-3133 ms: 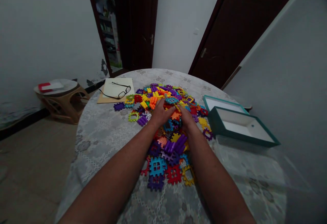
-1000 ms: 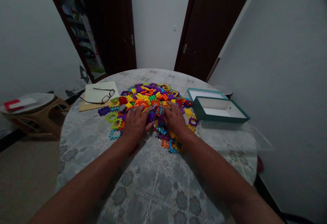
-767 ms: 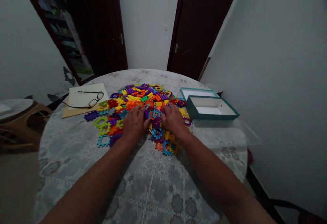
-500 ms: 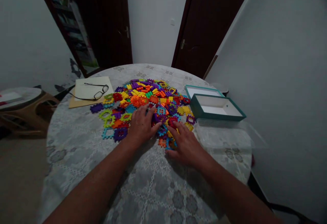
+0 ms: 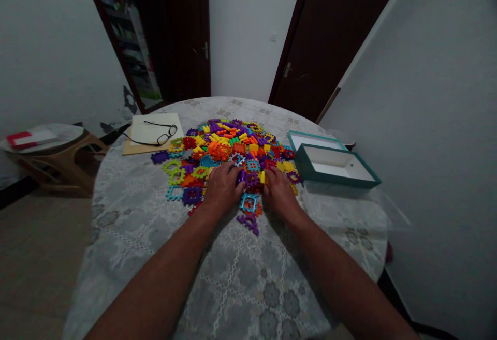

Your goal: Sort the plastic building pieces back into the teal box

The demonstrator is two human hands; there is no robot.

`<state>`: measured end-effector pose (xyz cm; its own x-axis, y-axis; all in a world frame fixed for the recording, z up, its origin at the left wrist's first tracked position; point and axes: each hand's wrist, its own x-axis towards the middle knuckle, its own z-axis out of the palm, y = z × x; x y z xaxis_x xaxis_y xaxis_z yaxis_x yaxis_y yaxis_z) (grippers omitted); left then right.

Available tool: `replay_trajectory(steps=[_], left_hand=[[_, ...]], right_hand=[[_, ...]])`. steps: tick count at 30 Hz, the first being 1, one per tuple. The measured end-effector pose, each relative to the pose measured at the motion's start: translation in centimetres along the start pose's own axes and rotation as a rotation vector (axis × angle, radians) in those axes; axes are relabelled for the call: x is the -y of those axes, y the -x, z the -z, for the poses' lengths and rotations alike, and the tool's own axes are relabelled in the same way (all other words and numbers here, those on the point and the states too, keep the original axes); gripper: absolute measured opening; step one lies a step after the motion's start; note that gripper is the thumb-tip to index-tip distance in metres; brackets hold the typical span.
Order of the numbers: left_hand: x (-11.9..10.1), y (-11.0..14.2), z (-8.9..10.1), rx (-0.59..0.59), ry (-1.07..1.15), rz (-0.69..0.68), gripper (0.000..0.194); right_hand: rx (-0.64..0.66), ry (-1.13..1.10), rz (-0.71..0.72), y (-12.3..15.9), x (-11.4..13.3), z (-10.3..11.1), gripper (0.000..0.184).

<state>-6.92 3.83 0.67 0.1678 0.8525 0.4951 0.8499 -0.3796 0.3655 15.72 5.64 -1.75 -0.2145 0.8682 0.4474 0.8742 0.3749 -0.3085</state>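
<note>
Evenly, our two arms slant inward over the table, with the left hand and right hand resting low, backs up, on the near side of the pile. The table is round, its pale cloth patterned with grey flowers, and the pile, toothed plates and short rods in many colours, spreads across the middle. To its left we see glasses on paper; to its right a green box stands open, a lid behind it and clear plastic in front. Beyond are two dark doors, with a white wall between, and at far left a stool. Our left fingers are bent, thumb set apart, and a purple rod shows between them; we cannot tell whether it is gripped. Our right fingers curl beside a yellow rod, how tightly we cannot make out. A purple triangle lies nearest us, between our wrists, just short of a blue square.
</note>
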Motion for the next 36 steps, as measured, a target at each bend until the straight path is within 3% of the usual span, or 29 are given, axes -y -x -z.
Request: replay_trajectory(steps=[6, 11, 18, 22, 24, 27, 31, 36], left_hand=[[2.7, 0.4, 1.2, -0.142, 0.087, 0.015, 0.032], [3.5, 0.2, 1.7, -0.195, 0.095, -0.003, 0.024], [4.2, 0.1, 2.1, -0.196, 0.101, 0.052, 0.021], [3.6, 0.0, 2.9, -0.201, 0.177, 0.142, 0.020], [3.0, 0.0, 3.3, -0.180, 0.240, 0.160, 0.020], [2.1, 0.1, 3.9, -0.110, 0.336, 0.167, 0.021], [1.4, 0.1, 4.4, 0.039, 0.457, 0.186, 0.023], [0.7, 0.2, 4.2, 0.242, 0.677, 0.170, 0.027]], right_hand=[[-0.139, -0.050, -0.002, 0.0, 0.7, -1.0, 0.057], [-0.175, -0.045, 0.095, 0.9, 0.7, 1.0, 0.045], [0.192, -0.070, 0.233, 1.6, 2.9, 4.1, 0.019], [0.351, 0.003, 0.135, 2.4, 4.2, 4.4, 0.037], [0.396, -0.007, 0.095, 2.5, 4.3, 4.2, 0.042], [0.376, -0.124, 0.083, 2.1, 3.8, 3.5, 0.031], [0.263, -0.416, -0.006, 1.5, 2.9, 2.8, 0.016], [0.203, -0.805, -0.165, 1.3, 2.9, 2.7, 0.017]])
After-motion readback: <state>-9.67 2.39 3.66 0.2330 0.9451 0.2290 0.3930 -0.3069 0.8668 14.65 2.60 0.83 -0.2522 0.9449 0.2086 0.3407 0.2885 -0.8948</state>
